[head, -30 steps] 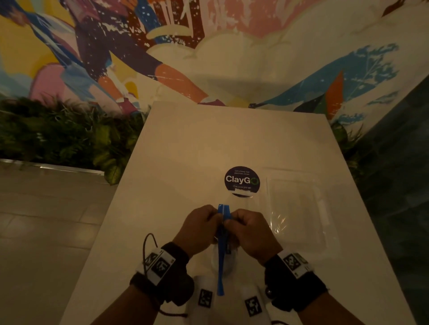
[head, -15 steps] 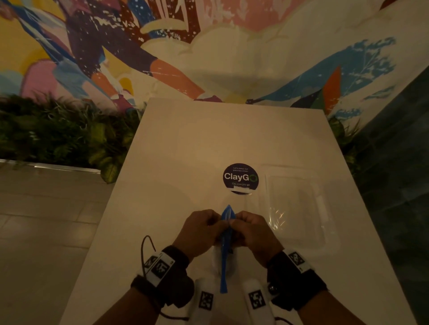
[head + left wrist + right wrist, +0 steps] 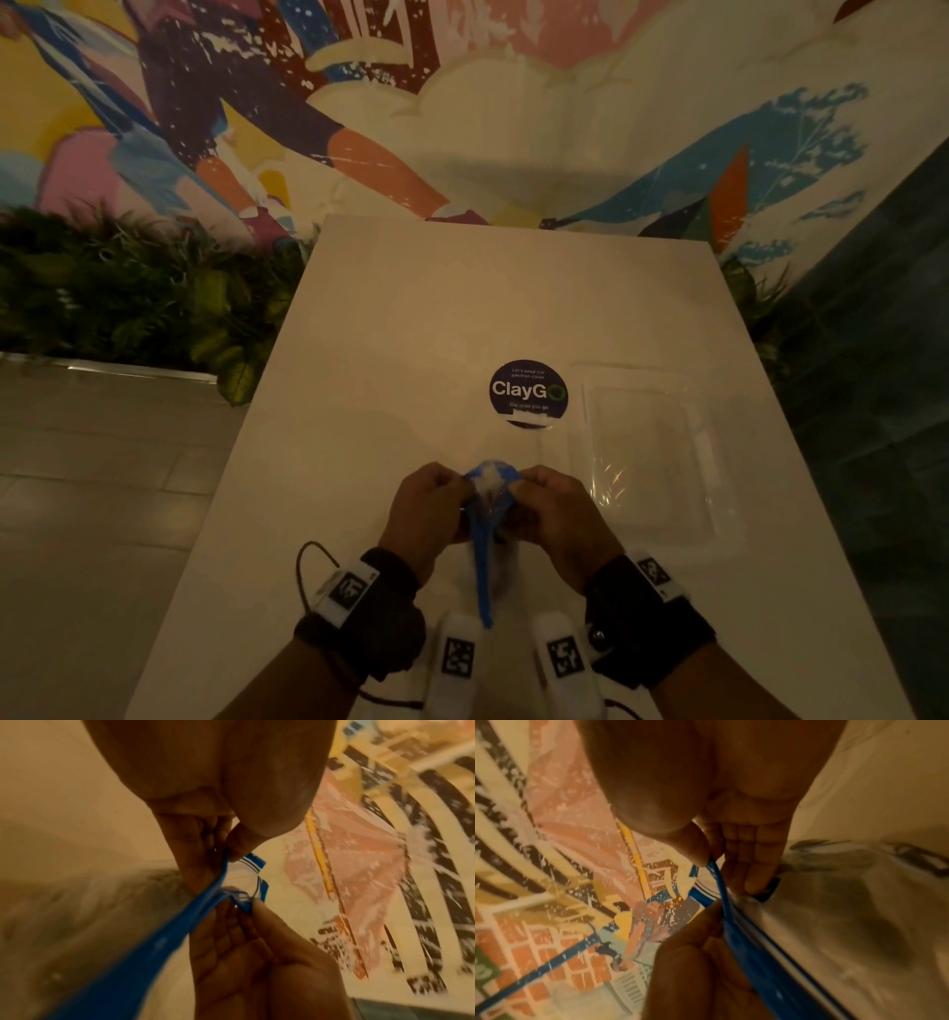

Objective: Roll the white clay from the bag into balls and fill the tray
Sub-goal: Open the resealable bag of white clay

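Note:
A clear zip bag with a blue seal strip (image 3: pixel 482 555) stands between my hands over the near part of the white table (image 3: pixel 462 308). My left hand (image 3: pixel 459 488) pinches the strip's left lip, and my right hand (image 3: pixel 519 484) pinches the right lip. The far end of the mouth gapes, and white clay (image 3: pixel 487 477) shows inside. In the left wrist view the left hand's thumb and fingers (image 3: pixel 226 854) nip the blue strip (image 3: pixel 154 939). The right wrist view shows my right hand (image 3: pixel 713 862) pinching the blue strip (image 3: pixel 752 953). A clear plastic tray (image 3: pixel 652 452) lies just right of my hands.
A round dark ClayGo sticker (image 3: pixel 529 391) sits on the table beyond my hands. Two white tagged blocks (image 3: pixel 457 658) lie at the near edge. Green plants (image 3: pixel 128 298) line the table's left side, and a painted wall (image 3: pixel 462 103) rises behind.
The blue strip was pressed flat between my hands; its far end has been pulled apart, and white clay shows in the gap. My hands have drawn slightly apart.

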Tool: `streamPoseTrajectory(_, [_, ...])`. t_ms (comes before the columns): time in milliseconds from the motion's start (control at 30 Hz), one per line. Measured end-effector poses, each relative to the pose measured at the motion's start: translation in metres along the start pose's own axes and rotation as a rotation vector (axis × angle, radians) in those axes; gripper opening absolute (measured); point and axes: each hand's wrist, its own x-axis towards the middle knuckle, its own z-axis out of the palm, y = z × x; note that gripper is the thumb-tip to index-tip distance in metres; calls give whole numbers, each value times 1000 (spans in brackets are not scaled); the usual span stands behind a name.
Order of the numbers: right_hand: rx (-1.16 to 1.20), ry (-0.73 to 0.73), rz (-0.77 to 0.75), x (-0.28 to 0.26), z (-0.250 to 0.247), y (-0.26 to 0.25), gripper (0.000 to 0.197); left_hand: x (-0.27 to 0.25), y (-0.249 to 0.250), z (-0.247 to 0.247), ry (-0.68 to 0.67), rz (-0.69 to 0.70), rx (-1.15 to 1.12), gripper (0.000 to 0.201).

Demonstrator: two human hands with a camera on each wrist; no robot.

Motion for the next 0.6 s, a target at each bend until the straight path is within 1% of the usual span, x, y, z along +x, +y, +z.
streamPoseTrajectory(67, [-82,21,-40,-2,2,0,14,-2,2,1,-6,50,90,11])
streamPoseTrajectory(133, [-228,30,-81,-4,3,-1,14,-4,5,1,-9,100,153,11])
streamPoseTrajectory(233, [-504,-7,-97,-6,2,0,17,-6,6,2,4,139,181,12])
streamPoseTrajectory(300, [-593,-38,-105,-7,3,1,16,-7,5,2,7,152,186,13])
streamPoseTrajectory(400, [-596,-30,-117,-7,2,0,14,-11,4,1,-49,128,206,17])
streamPoseTrajectory(500, [-542,-43,-72,-7,2,1,18,-14,3,-1,-123,96,302,18])
streamPoseTrajectory(533, [-507,-47,-50,-7,2,2,19,-14,3,-1,-125,90,309,16])
streamPoseTrajectory(600, [-407,-41,-6,-7,3,3,19,-13,3,-2,-106,76,254,12])
